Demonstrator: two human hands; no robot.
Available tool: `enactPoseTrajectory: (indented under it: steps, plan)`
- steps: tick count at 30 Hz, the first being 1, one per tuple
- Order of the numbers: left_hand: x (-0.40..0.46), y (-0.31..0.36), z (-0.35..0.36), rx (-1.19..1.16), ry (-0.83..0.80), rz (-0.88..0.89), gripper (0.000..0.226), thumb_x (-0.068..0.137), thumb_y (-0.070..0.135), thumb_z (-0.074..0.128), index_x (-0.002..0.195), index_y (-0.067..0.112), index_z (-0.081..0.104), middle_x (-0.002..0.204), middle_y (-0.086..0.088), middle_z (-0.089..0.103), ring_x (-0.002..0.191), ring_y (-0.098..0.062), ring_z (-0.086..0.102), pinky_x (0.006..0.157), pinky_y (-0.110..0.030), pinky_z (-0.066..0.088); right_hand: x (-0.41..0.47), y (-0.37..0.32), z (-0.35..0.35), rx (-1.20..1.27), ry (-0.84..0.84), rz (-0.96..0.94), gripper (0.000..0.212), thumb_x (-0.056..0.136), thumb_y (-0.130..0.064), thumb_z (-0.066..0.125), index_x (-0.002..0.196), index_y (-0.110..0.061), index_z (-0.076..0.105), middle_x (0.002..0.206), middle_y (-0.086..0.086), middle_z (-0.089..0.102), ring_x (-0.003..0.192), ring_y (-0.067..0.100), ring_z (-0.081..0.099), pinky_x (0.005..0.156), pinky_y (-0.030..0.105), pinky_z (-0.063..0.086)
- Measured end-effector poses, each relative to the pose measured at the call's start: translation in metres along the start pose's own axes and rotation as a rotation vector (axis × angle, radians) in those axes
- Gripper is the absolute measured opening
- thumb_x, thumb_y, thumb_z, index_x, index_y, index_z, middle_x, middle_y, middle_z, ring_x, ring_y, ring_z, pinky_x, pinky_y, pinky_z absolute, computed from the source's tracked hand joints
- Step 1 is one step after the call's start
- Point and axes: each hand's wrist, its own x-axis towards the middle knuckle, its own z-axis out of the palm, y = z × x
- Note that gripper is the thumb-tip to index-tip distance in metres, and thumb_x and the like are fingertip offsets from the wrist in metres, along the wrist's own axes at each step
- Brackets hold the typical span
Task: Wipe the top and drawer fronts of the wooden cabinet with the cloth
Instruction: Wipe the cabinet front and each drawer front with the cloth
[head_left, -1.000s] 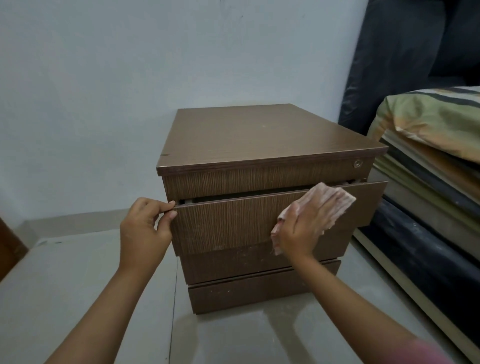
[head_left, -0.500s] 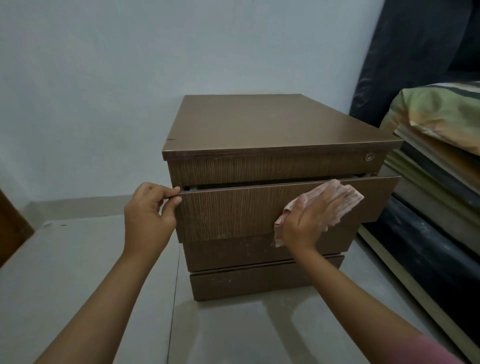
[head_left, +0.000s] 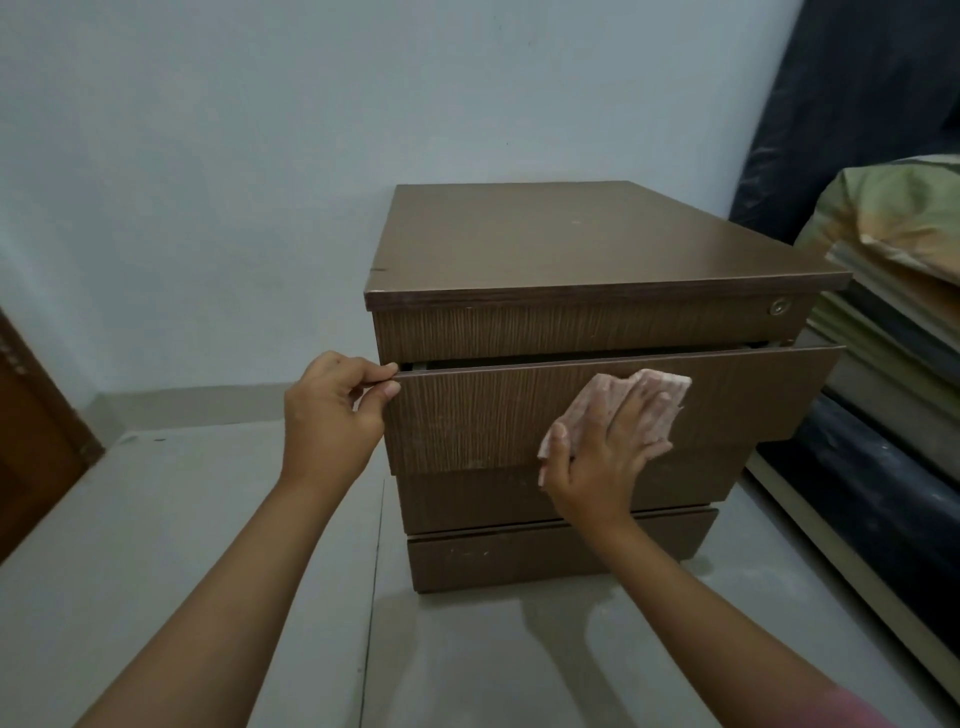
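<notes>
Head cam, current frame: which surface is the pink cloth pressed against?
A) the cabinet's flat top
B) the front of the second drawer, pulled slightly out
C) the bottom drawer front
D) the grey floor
B: the right hand presses the crumpled pink cloth flat on the front of the pulled-out second drawer of the brown wooden cabinet, while the left hand pinches that drawer's left edge.

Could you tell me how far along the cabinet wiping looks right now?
In hand: the right hand presses the cloth on the pulled-out second drawer, which the left hand grips by its edge. The top shows only small specks, perhaps done. The lower drawers show marks and seem left.
</notes>
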Motion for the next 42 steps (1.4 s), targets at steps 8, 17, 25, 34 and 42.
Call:
enactPoseTrajectory:
  steps: [8, 17, 25, 34, 42]
  plan:
    - [0.001, 0.000, 0.001, 0.007, 0.007, -0.046, 0.014, 0.077, 0.007, 0.071, 0.091, 0.009, 0.072, 0.081, -0.005, 0.060, 0.070, -0.007, 0.051, 0.062, -0.012, 0.040, 0.037, -0.016, -0.019, 0.015, 0.079, 0.086, 0.072, 0.094, -0.041, 0.035, 0.151, -0.012, 0.002, 0.156, 0.022, -0.009, 0.143, 0.037, -0.017, 0.105, 0.073, -0.001]
    - [0.002, 0.000, -0.001, -0.027, -0.020, -0.081, 0.014, 0.078, 0.007, 0.070, 0.092, 0.010, 0.072, 0.083, -0.006, 0.060, 0.075, -0.014, 0.056, 0.066, -0.016, 0.047, -0.008, -0.088, 0.030, 0.007, 0.074, -0.016, 0.072, 0.093, -0.042, 0.036, 0.151, -0.015, 0.003, 0.154, 0.026, 0.004, 0.144, 0.041, -0.006, 0.104, 0.070, 0.000]
    - [0.009, -0.003, -0.005, -0.081, -0.093, -0.132, 0.011, 0.078, 0.008, 0.071, 0.087, 0.014, 0.072, 0.088, -0.007, 0.066, 0.081, -0.014, 0.061, 0.071, -0.012, 0.046, -0.020, -0.042, 0.021, 0.017, -0.014, 0.051, 0.073, 0.093, -0.044, 0.034, 0.151, -0.018, -0.002, 0.155, 0.023, -0.006, 0.144, 0.041, -0.012, 0.105, 0.073, 0.002]
    - [0.020, -0.009, -0.014, -0.179, -0.223, -0.197, 0.017, 0.074, 0.009, 0.074, 0.080, 0.025, 0.069, 0.085, -0.003, 0.067, 0.081, -0.011, 0.061, 0.068, -0.002, 0.043, 0.012, -0.099, 0.014, 0.071, 0.077, 0.084, 0.072, 0.094, -0.041, 0.034, 0.151, -0.006, 0.007, 0.156, 0.026, -0.007, 0.143, 0.043, -0.012, 0.111, 0.067, -0.001]
    - [0.025, -0.011, -0.018, -0.257, -0.277, -0.226, 0.017, 0.072, 0.008, 0.076, 0.081, 0.022, 0.071, 0.088, -0.004, 0.069, 0.081, -0.012, 0.064, 0.074, -0.012, 0.050, -0.030, -0.121, 0.045, 0.063, 0.011, -0.019, 0.078, 0.093, -0.042, 0.039, 0.152, -0.023, -0.009, 0.156, 0.023, -0.004, 0.143, 0.044, -0.008, 0.106, 0.071, 0.005]
